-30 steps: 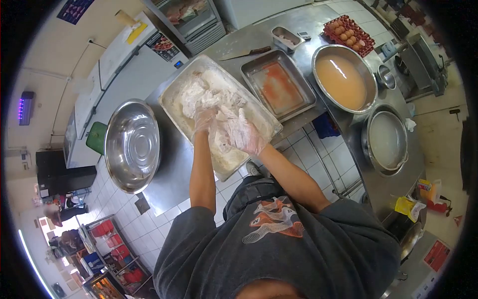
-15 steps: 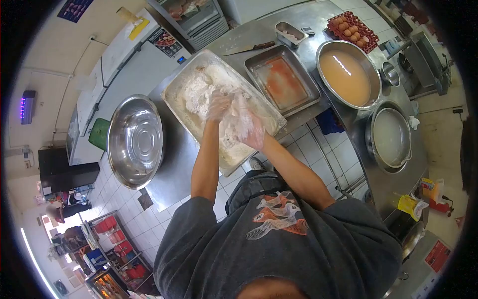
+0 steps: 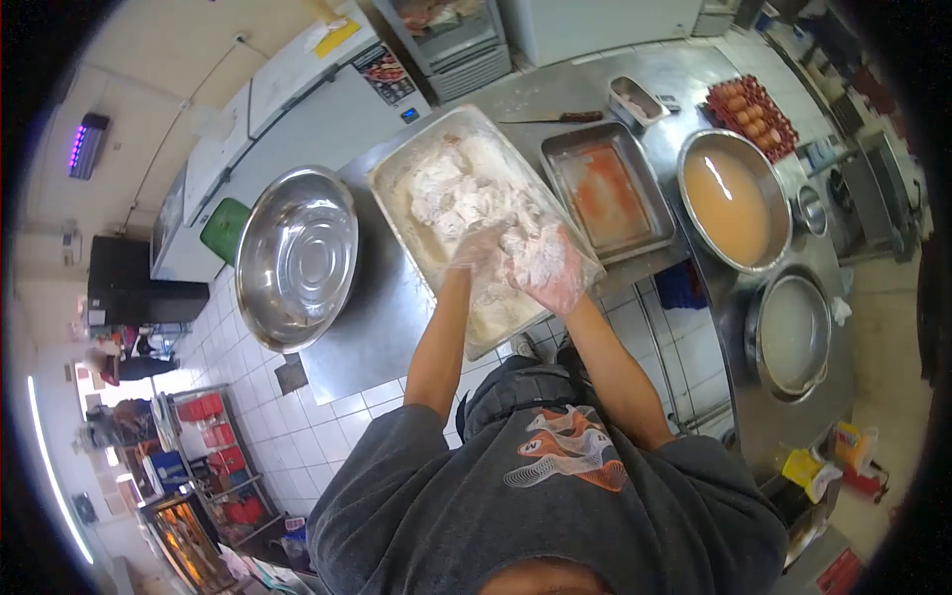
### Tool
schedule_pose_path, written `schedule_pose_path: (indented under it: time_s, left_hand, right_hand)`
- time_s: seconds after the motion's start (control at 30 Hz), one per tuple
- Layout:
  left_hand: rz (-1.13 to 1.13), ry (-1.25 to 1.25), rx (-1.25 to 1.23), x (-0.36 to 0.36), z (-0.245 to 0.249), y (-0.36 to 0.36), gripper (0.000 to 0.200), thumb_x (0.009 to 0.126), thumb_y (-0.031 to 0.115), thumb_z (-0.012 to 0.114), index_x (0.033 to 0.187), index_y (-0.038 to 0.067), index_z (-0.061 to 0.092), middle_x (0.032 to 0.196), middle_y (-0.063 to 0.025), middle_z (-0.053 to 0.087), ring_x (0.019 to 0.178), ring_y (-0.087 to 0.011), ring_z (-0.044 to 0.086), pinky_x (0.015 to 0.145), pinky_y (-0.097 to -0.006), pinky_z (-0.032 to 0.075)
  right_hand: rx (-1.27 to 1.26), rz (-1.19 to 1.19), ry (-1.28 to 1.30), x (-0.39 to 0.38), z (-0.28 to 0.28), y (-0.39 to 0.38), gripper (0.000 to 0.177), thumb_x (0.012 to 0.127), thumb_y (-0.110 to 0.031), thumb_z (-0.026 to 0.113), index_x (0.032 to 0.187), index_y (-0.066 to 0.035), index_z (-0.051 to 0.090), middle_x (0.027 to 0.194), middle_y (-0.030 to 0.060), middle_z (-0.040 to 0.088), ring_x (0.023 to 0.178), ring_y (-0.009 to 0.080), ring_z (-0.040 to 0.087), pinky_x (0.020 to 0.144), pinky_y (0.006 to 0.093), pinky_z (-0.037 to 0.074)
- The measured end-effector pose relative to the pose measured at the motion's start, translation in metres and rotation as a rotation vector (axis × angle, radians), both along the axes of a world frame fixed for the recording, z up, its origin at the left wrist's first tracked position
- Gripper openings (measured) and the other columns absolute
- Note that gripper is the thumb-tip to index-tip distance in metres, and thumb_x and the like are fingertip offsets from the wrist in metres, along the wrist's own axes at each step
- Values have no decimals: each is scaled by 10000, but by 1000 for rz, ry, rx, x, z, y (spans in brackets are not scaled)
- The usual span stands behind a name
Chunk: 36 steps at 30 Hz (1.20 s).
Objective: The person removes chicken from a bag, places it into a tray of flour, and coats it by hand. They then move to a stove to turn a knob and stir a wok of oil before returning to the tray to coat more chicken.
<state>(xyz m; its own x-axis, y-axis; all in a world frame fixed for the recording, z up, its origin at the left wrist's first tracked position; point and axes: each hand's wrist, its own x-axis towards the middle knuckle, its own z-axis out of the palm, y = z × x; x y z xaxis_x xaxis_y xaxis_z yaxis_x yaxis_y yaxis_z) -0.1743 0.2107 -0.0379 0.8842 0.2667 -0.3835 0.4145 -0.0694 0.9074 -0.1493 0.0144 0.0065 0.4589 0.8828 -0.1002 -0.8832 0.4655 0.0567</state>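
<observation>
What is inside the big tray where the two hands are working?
White powder and lumps coated with it lie in the tray. Whatever is beneath the left hand, the right hand or the powder cannot be seen.

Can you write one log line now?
left hand: touching powdery food | right hand: same | tray: under both | shiny bowl: left of tray

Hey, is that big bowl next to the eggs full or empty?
Not empty: pale orange liquid spreads across the steel bowl below its rim. How deep it is, I cannot tell.
</observation>
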Motion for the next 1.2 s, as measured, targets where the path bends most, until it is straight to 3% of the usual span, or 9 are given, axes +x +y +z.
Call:
schedule_pose_path:
  time_s: [0.2, 0.4, 0.5, 0.67, 0.77, 0.93, 1.07, 1.17, 1.2]
  left_hand:
    - [-61, -186, 613, 18, -40, 26, 283, 893, 291, 660, 966, 23, 709, 833, -123, 688, 735, -191, 615, 666, -384, 499]
    - [312, 19, 569, 38, -9, 51, 402, 862, 373, 690, 865, -28, 669, 818, -147, 687, 764, -221, 649, 677, -406, 507]
    - [119, 58, 471, 39, 11, 52, 429, 874, 413, 657, 913, -14, 668, 866, -170, 699, 800, -282, 668, 707, -408, 514]
    - [-87, 65, 913, 19, 4, 9, 495, 846, 497, 658, 1097, 70, 655, 953, -194, 700, 881, -358, 669, 826, -441, 532]
    - [-92, 73, 1016, -1, 22, -19, 501, 841, 491, 665, 1145, 93, 640, 965, -193, 693, 916, -364, 667, 828, -450, 533]
    - [-148, -38, 749, -19, 23, -45, 473, 859, 428, 672, 1199, 102, 628, 1076, -212, 675, 1013, -372, 640, 877, -432, 514]
    - [-409, -216, 912, -42, -2, -62, 416, 917, 358, 627, 1222, 76, 612, 1125, -202, 656, 1065, -358, 612, 914, -439, 486]
    - [-511, -504, 1023, -50, -23, -45, 437, 964, 334, 573, 1296, 50, 568, 1234, -206, 615, 1131, -345, 590, 978, -440, 449]
    - [-502, -551, 1009, -45, -23, -40, 444, 979, 326, 556, 1320, 41, 554, 1271, -208, 602, 1153, -340, 582, 1000, -440, 437]
  right_hand:
    - [-41, 4, 160, 4, -18, 5, 607, 995, -505, 416, 1385, -43, 468, 1350, 172, 546, 1202, 350, 539, 1049, 479, 431]
    - [-308, -58, -55, -16, 45, -9, 555, 996, -429, 457, 1442, -104, 396, 1432, 120, 446, 1309, 291, 446, 1141, 435, 331]
    - [-335, -137, -101, -29, 43, -27, 529, 998, -340, 452, 1468, -117, 351, 1436, 114, 428, 1322, 284, 430, 1142, 431, 325]
    - [-530, -172, 228, -62, 14, -69, 503, 1009, -300, 426, 1474, -126, 342, 1404, 152, 449, 1317, 289, 441, 1150, 397, 307]
    - [-665, -125, 82, -84, 5, -101, 508, 1012, -335, 427, 1452, -89, 366, 1394, 174, 461, 1337, 298, 421, 1158, 390, 294]
    - [-750, -68, 109, -99, 16, -130, 426, 1003, -357, 481, 1295, -47, 497, 1349, 195, 539, 1274, 300, 516, 1085, 427, 402]
    - [-980, -14, -189, -116, 47, -169, 343, 967, -318, 595, 1165, -38, 591, 1244, 158, 625, 1136, 256, 620, 971, 391, 505]
    - [-1327, -458, -370, -157, 29, -206, 282, 893, -301, 732, 1012, -47, 702, 934, 41, 673, 784, 112, 598, 745, 287, 535]
    - [-1450, -494, -426, -167, 37, -219, 309, 893, -318, 729, 1038, -46, 697, 976, 49, 677, 838, 124, 610, 772, 303, 531]
